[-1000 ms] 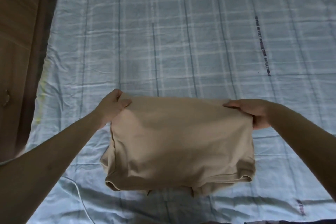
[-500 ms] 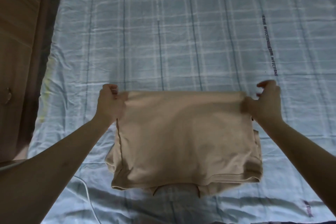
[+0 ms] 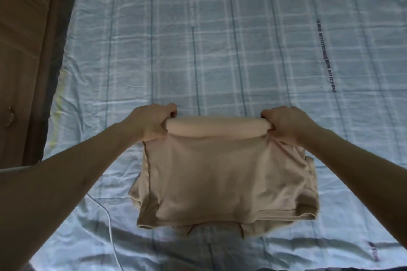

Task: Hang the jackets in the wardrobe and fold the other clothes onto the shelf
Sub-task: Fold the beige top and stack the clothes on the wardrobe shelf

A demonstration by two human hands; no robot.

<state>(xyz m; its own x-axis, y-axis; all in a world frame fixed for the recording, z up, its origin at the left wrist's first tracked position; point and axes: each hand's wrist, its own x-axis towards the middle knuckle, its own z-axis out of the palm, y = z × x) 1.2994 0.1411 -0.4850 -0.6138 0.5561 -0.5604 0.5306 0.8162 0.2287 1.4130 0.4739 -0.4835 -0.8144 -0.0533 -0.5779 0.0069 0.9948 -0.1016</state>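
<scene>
Left hand (image 3: 152,122) and right hand (image 3: 286,125) each curled round one end of shirt (image 3: 222,178), far edge rolled between them, rest on bed (image 3: 242,39) below. Risk: uneven pull, skewed fold.

1. The beige garment (image 3: 220,174) gripped by the left hand (image 3: 149,123) and right hand (image 3: 286,123) is soft, matt knit cloth, smooth with a faint sheen.
2. Under the hands, the bed sheet (image 3: 220,39) is thin woven checked cloth, finely creased.
3. Left of the left hand, the wardrobe (image 3: 22,50) looks like matt brown wood.
4. Below the left forearm, the white cable (image 3: 110,222) looks like smooth plastic.
</scene>
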